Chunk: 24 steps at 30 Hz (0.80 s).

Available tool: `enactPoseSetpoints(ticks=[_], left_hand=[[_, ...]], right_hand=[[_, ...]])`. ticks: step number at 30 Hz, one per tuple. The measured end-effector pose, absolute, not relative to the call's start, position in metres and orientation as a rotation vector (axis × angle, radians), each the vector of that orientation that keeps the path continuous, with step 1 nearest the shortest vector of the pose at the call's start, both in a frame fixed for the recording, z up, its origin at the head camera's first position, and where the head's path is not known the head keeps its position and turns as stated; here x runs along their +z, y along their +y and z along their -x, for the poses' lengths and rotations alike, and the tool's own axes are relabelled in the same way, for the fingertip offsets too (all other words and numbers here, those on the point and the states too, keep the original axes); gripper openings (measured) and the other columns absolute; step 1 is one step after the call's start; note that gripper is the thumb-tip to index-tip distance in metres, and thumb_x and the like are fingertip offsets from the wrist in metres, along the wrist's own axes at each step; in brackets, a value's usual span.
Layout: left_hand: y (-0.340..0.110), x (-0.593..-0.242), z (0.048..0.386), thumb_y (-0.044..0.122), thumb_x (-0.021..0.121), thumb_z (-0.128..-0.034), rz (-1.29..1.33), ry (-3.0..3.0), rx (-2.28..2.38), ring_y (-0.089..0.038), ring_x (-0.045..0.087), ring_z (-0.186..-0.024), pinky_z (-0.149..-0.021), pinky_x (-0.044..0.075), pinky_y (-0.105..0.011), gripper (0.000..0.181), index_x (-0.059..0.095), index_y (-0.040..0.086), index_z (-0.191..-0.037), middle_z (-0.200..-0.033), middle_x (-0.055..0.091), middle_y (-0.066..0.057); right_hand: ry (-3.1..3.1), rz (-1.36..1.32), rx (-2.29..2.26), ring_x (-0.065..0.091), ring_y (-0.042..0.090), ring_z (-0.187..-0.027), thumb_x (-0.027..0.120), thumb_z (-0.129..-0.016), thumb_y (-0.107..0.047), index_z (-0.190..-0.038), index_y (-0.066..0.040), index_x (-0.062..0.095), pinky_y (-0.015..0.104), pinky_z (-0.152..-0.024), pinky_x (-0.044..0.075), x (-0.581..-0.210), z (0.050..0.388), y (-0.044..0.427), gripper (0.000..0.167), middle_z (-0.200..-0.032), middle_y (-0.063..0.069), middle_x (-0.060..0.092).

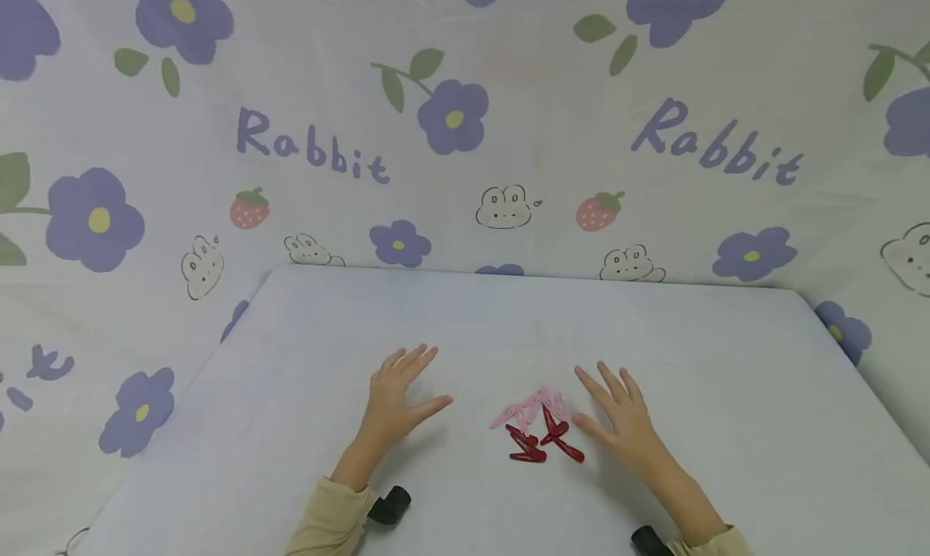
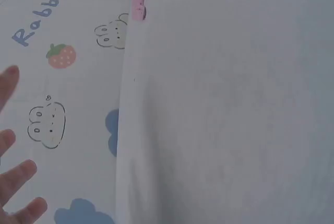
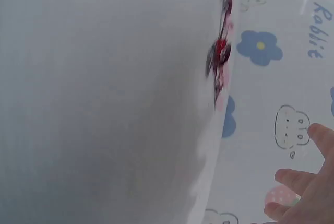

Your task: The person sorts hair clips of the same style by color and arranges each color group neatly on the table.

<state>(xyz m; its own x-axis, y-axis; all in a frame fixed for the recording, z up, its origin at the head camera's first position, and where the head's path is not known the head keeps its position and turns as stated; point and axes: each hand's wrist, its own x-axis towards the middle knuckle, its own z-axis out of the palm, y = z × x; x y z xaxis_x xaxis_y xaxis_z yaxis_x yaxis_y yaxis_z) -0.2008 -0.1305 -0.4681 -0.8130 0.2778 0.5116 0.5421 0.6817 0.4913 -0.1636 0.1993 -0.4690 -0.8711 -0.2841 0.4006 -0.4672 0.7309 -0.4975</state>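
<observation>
Several red hair clips point(image 1: 526, 443) and pink hair clips point(image 1: 539, 400) lie in a loose cluster on the white table, the pink ones behind the red. My left hand point(image 1: 397, 399) hovers to the left of the cluster, fingers spread, holding nothing. On the other side, my right hand point(image 1: 621, 419) is also spread and holds nothing; its thumb is close to the clips. In the right wrist view the red clips point(image 3: 222, 46) appear edge-on near the top. The left wrist view catches just a small pink clip point(image 2: 138, 11) at its upper edge.
A white table point(image 1: 254, 427) spreads beneath both hands. Behind it hangs a cloth point(image 1: 538, 120) printed with purple flowers, rabbits and strawberries. Black wrist bands point(image 1: 391, 505) sit by the beige sleeves point(image 1: 334, 516).
</observation>
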Motion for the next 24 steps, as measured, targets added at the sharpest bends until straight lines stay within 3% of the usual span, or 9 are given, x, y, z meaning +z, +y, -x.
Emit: enactPoseSetpoints(ticks=[3, 9, 19, 24], left_hand=[[-0.123, -0.473, 0.206, 0.037, 0.074, -0.0705, 0.703, -2.411, -0.951, -0.026, 0.045, -0.104, -0.080, 0.036, -0.047, 0.058, 0.058, 0.011, -0.120, -0.120, 0.055, -0.007], [-0.102, -0.483, 0.212, 0.032, 0.075, -0.0708, 0.838, -2.391, -0.891, -0.022, 0.047, -0.089, -0.071, 0.040, -0.039, 0.040, 0.068, 0.013, -0.106, -0.105, 0.060, -0.007], [-0.080, -0.501, 0.221, 0.030, 0.078, -0.0652, 0.896, -2.378, -0.857, -0.016, 0.042, -0.073, -0.060, 0.035, -0.028, 0.032, 0.073, 0.016, -0.093, -0.083, 0.054, 0.002], [-0.074, -0.501, 0.217, 0.039, 0.074, -0.0689, 0.857, -2.552, -0.874, -0.011, 0.040, -0.071, -0.059, 0.030, -0.028, 0.032, 0.072, 0.021, -0.096, -0.082, 0.055, 0.007]], right_hand=[[-2.578, -0.629, 0.960, 0.012, 0.046, -0.125, 0.059, -0.084, -0.031, -0.132, -0.007, 0.043, 0.064, -0.091, 0.010, -0.471, 0.163, 0.193, 0.055, -0.135, 0.026, 0.032], [-2.500, -0.668, 0.992, 0.014, 0.035, -0.129, 0.065, -0.080, -0.024, -0.126, -0.008, 0.052, 0.060, -0.093, 0.011, -0.481, 0.170, 0.179, 0.050, -0.134, 0.015, 0.040], [-2.285, -0.834, 0.961, 0.031, 0.043, -0.113, 0.065, -0.074, -0.002, -0.106, -0.009, 0.066, 0.057, -0.087, 0.022, -0.494, 0.190, 0.160, 0.033, -0.113, 0.017, 0.053], [-2.307, -0.794, 0.968, 0.031, 0.047, -0.111, 0.069, -0.073, -0.004, -0.101, -0.009, 0.068, 0.060, -0.085, 0.023, -0.501, 0.191, 0.155, 0.029, -0.113, 0.019, 0.052]])
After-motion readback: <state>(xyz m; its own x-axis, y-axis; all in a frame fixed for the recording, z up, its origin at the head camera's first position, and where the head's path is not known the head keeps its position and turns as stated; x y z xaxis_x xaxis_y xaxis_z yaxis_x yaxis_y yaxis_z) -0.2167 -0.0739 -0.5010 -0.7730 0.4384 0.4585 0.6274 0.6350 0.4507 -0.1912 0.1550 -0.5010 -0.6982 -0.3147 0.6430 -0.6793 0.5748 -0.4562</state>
